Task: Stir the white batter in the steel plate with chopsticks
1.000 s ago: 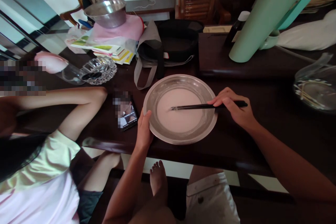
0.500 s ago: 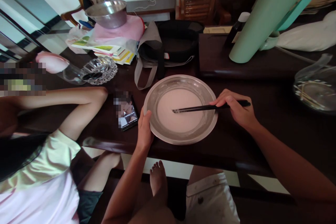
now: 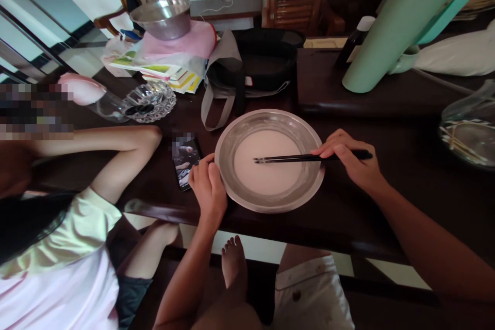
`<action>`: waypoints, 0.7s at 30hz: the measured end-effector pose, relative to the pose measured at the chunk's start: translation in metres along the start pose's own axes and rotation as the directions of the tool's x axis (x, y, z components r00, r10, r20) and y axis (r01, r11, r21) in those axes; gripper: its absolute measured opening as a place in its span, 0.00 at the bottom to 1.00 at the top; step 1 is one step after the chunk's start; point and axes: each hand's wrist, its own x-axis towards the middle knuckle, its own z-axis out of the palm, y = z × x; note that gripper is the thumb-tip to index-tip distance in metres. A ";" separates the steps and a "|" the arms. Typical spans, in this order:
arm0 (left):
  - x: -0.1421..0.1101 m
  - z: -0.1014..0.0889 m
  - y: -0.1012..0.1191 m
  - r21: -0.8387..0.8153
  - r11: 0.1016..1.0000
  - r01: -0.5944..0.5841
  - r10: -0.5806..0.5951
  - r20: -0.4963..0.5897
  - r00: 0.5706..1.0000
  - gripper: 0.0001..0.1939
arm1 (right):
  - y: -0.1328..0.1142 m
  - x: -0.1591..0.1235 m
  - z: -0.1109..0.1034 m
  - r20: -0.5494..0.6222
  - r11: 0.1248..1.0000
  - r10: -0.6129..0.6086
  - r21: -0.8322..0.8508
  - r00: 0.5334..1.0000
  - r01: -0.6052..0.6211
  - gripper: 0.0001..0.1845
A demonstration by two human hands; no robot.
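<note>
A wide metal bowl (image 3: 315, 185) holding a milky, pale liquid (image 3: 266, 178) stands on the dark table in front of me. My right hand (image 3: 348, 157) grips a pair of black chopsticks (image 3: 296, 158) from the bowl's right side, and their pale-coated tips reach into the liquid. On the opposite side is my left hand (image 3: 209, 185), right against the outer rim, its fingers loosely bent and not wrapped around the bowl. Those fingers overlap the edge of a phone (image 3: 183, 157) with a lit screen.
Another person's bent arm (image 3: 124, 147) rests on the table at left. Behind the bowl lies a black and grey bag (image 3: 266, 67). Farther back, a metal basin (image 3: 170, 20) sits on a pink cloth over books. A glass dish (image 3: 154, 100), green cylinder (image 3: 371, 56) and clear container (image 3: 472, 129) surround the area.
My left hand has let go of the bowl's rim and shifted left toward the phone, fingers now bent. The chopsticks remain in the liquid, their tips slightly higher in view.
</note>
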 end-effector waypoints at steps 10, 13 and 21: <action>0.028 -0.009 0.000 0.087 0.994 -0.065 0.051 0.151 0.987 0.20 | -0.003 -0.001 0.002 0.032 0.999 -0.029 0.022 0.999 0.029 0.15; 0.032 -0.006 0.001 0.026 0.998 -0.060 0.056 0.137 0.989 0.21 | -0.001 0.000 -0.001 -0.030 0.999 -0.027 0.032 0.999 0.028 0.16; 0.005 0.008 0.003 -0.270 0.938 0.215 -0.188 0.123 0.974 0.24 | -0.001 0.000 0.000 -0.021 0.999 0.009 0.053 1.000 -0.007 0.17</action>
